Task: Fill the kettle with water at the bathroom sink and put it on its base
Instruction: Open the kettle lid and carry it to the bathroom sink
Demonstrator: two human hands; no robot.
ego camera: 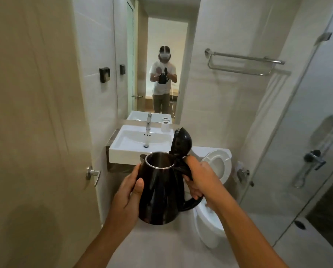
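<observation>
Presently the person stands at the bathroom doorway, with the open door [36, 113] on the left and the glass shower screen [307, 132] on the right. Ahead, the mirror [158, 35] hangs above the white sink [123, 149], which sits on a narrow counter [111, 140]; the tap [148, 122] stands at the sink's back edge, with a toilet roll [165, 126] just beside it. The toilet [212, 219], seat raised, is to the right of the sink.

The kettle [158, 192] is held in the air between the person and the sink, well short of the tap, upright, with its lid [181, 142] hinged fully open. The right hand [198, 176] is clenched around the handle. The left hand [129, 192] is pressed flat against the kettle's side, steadying it.

Assessment: filling has not begun, and no base is in view. The interior appears dry, so the kettle should be light now and markedly heavier once filled. Its body is rigid and glossy, likely slippery when wet; the handle is the sound place to hold, with the side support retained under the tap.
</observation>
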